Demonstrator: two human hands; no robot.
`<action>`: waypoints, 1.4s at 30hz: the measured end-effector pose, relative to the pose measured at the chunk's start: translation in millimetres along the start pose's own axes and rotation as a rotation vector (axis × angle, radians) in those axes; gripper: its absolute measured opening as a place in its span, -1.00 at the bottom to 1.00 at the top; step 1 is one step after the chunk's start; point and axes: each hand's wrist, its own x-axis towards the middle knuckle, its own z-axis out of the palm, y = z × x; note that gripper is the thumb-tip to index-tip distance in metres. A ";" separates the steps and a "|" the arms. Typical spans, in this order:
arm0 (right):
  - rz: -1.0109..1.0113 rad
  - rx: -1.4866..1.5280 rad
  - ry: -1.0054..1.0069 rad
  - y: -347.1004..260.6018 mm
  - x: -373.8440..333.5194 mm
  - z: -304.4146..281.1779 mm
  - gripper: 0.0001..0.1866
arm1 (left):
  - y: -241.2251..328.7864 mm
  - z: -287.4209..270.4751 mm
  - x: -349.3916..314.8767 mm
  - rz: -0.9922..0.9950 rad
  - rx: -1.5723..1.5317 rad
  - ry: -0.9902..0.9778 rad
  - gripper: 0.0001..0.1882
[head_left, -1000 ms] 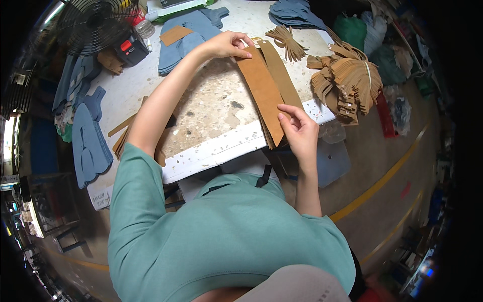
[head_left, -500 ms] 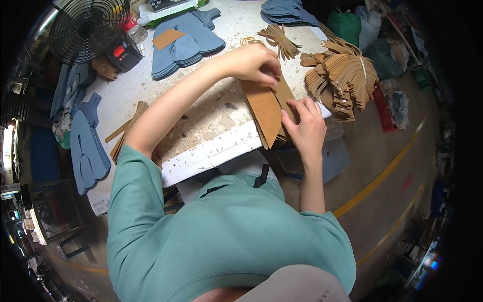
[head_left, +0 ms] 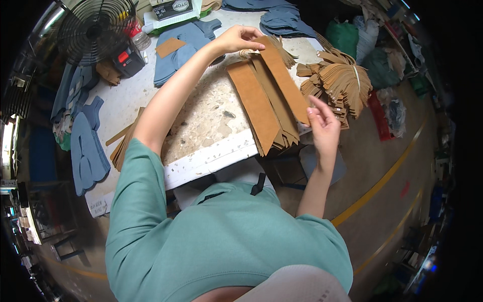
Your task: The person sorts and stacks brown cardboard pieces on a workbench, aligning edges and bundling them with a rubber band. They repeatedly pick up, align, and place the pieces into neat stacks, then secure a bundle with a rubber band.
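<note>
A brown leather strip (head_left: 286, 78) is lifted at a slant over the right end of the table. Its far end is pinched by my left hand (head_left: 240, 40). At the near end, the thumb and fingers of my right hand (head_left: 324, 121) close on the strip's corner. Just left of it lies a stack of similar strips (head_left: 251, 103) with pointed ends jutting past the table edge. Between that stack and the lifted strip, a second pile of strips (head_left: 274, 103) shows its duller brown side.
Fanned bundles of brown strips (head_left: 342, 78) sit at the table's right edge. Blue cut pieces lie in piles at the back (head_left: 287, 20) and on the left (head_left: 89, 151). A black fan (head_left: 95, 30) stands at the back left of the speckled table (head_left: 206, 113).
Both hands have moved apart, and a strip is now raised between them, to the right of the stacks. My left hand has gone farther back; my right hand has shifted right.
</note>
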 end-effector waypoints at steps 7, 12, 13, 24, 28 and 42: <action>0.094 -0.244 -0.039 22.2 -8.4 10.5 -0.75 | -13.7 3.7 -2.9 -0.184 0.306 -0.026 -0.62; -0.047 -0.458 -0.001 16.9 -13.3 16.4 -0.73 | -7.1 7.5 -4.0 -0.347 0.399 0.037 -0.62; -0.042 -0.489 0.006 15.7 -13.6 16.4 -0.73 | -5.5 7.7 -2.8 -0.350 0.385 0.025 -0.69; -0.141 -0.706 -0.011 24.8 -18.7 12.1 -0.72 | -17.7 10.4 -3.7 -0.313 0.082 -0.033 -0.64; -0.116 -0.751 -0.045 24.9 -15.1 14.1 -0.62 | -18.2 17.9 -2.1 -0.518 0.443 -0.094 -0.39; 0.139 -0.775 -0.073 13.0 -8.3 26.6 -0.49 | -0.4 22.5 -6.7 -0.098 0.673 0.019 -0.33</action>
